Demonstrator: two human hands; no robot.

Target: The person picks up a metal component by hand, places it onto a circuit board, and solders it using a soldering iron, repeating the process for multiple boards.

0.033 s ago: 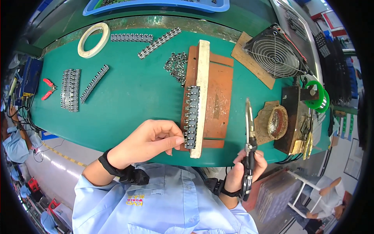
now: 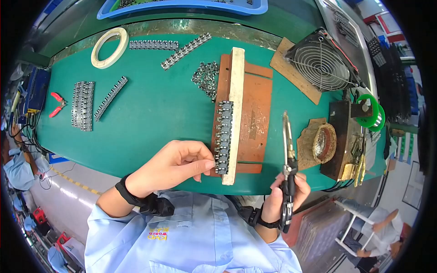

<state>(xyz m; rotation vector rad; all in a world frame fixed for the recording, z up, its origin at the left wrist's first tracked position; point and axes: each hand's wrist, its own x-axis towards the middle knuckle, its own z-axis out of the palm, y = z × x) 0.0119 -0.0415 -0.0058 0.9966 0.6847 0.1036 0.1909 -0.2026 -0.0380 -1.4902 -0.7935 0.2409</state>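
A strip of small black circuit boards (image 2: 223, 136) lies along the left side of a pale bar (image 2: 234, 100) on a brown board (image 2: 257, 113). At the strip's near end, my left hand (image 2: 177, 164) is closed, thumb and forefinger pinched against its left edge. The fingertips partly hide what they grip there. My right hand (image 2: 293, 195) is closed round the black handle of a soldering iron (image 2: 289, 168). Its metal tip points away from me, right of the brown board and apart from the strip. Small metal parts (image 2: 207, 78) lie in a heap beyond the strip.
A fan (image 2: 321, 61) stands at the far right. Nearer are a round dish (image 2: 324, 143), a metal box (image 2: 339, 136) and a green spool (image 2: 371, 113). Leftward lie more board strips (image 2: 83, 106), red-handled cutters (image 2: 57, 104) and a tape roll (image 2: 95, 57). A blue tray (image 2: 182, 6) sits behind.
My right hand and the soldering iron have shifted slightly left, the tip nearer the brown board. My left hand stays at the strip.
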